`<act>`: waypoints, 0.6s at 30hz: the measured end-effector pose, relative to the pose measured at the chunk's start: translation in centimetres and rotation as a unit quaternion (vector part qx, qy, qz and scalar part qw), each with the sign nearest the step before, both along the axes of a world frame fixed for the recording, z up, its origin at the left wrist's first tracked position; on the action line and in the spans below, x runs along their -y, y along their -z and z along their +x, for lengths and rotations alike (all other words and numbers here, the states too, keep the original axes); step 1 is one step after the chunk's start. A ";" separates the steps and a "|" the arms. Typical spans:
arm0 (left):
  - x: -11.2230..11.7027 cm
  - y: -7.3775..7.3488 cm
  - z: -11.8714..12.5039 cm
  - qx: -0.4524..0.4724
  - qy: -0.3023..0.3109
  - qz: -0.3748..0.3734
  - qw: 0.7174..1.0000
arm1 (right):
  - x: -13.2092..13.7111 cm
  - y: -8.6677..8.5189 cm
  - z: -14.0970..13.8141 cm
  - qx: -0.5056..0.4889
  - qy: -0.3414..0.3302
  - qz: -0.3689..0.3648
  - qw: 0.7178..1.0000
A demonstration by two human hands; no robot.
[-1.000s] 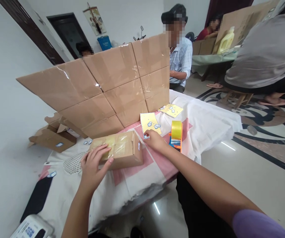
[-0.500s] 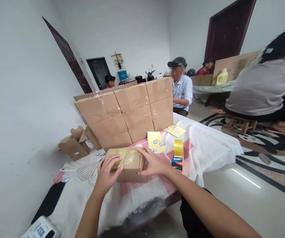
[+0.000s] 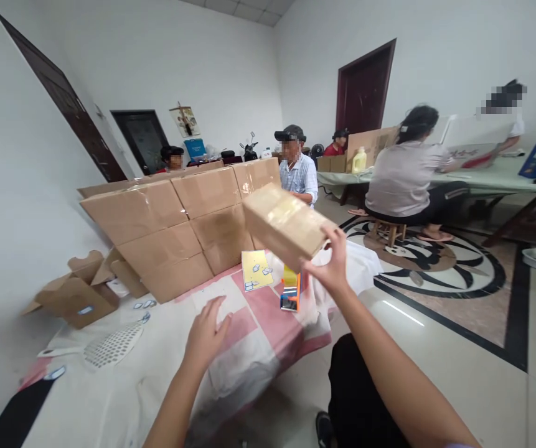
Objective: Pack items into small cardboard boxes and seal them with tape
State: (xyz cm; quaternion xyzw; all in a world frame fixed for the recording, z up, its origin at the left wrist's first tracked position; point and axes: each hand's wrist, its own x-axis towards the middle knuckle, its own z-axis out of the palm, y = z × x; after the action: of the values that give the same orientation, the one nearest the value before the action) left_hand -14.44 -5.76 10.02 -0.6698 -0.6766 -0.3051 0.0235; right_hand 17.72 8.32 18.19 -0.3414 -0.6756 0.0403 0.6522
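My right hand (image 3: 330, 264) grips one end of a taped brown cardboard box (image 3: 282, 224) and holds it tilted in the air above the table. Under the box stands a tape dispenser (image 3: 291, 289) with yellowish tape, and a yellow sticker sheet (image 3: 256, 270) lies beside it. My left hand (image 3: 205, 333) hovers open over the white and pink table cover (image 3: 122, 379), fingers spread, holding nothing.
A wall of stacked taped boxes (image 3: 174, 224) runs along the table's far side. An unsealed box (image 3: 74, 297) sits at far left. Several people sit behind and to the right at a green table (image 3: 496, 180). Tiled floor lies to the right.
My right hand has lifted the taped box off the table and raised it up to the right. My left hand let go of the box and stays low, open.
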 end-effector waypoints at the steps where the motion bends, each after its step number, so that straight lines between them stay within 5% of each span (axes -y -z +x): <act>1: -0.3 1.0 0.8 -0.024 0.017 -0.062 0.998 | -0.9 0.0 1.8 -0.024 0.047 -0.012 0.999; 5: -1.4 4.4 3.9 -0.093 0.041 -0.185 0.977 | -5.0 2.8 7.3 -0.027 0.184 -0.078 0.979; 10: -2.5 6.2 5.5 -0.096 0.038 -0.209 0.972 | -10.1 7.5 10.8 0.086 0.188 -0.195 0.959; 14: -2.9 6.9 5.0 -0.106 0.041 -0.209 0.971 | -15.6 8.0 10.3 0.146 0.175 -0.256 0.939; 18: -3.5 7.9 4.0 -0.121 0.058 -0.221 0.966 | -23.1 7.2 6.1 0.188 0.178 -0.292 0.921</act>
State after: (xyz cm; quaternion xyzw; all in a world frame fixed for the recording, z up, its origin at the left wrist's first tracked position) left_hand -10.45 -2.23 2.10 -0.7283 -0.6794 -0.0653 -0.0614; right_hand 23.82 31.40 10.95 -0.6324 -0.6721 0.0543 0.3813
